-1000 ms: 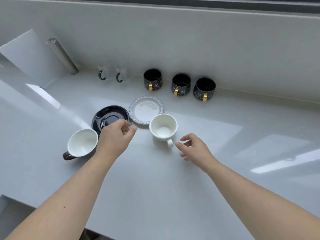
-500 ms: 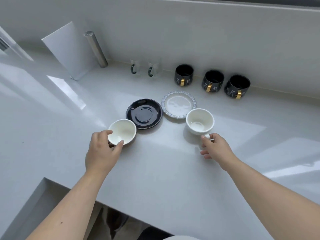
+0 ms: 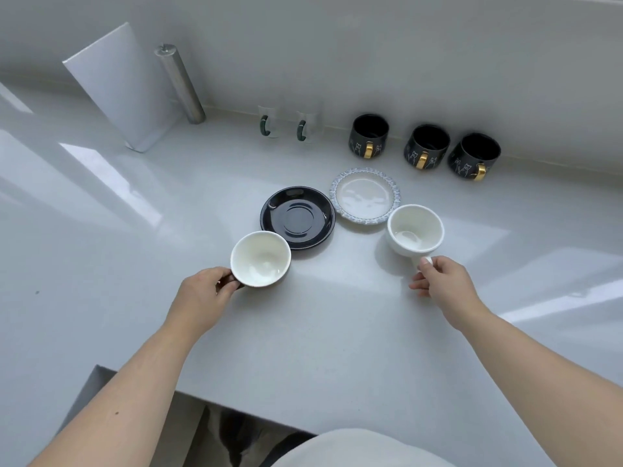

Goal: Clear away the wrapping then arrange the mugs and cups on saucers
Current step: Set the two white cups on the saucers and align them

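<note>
No wrapping shows on the table [image 3: 337, 332]; left hand [image 3: 202, 294] pinches the dark cup [image 3: 260, 259], right hand [image 3: 441, 281] the white cup [image 3: 415, 230] — both saucers, black [image 3: 298, 217] and speckled [image 3: 365, 196], sit bare.

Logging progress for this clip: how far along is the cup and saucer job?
Done: no wrapping in sight. In hand: left hand grips the dark cup, right hand the white cup, by their handles. Left: black saucer and speckled saucer sit empty.
</note>
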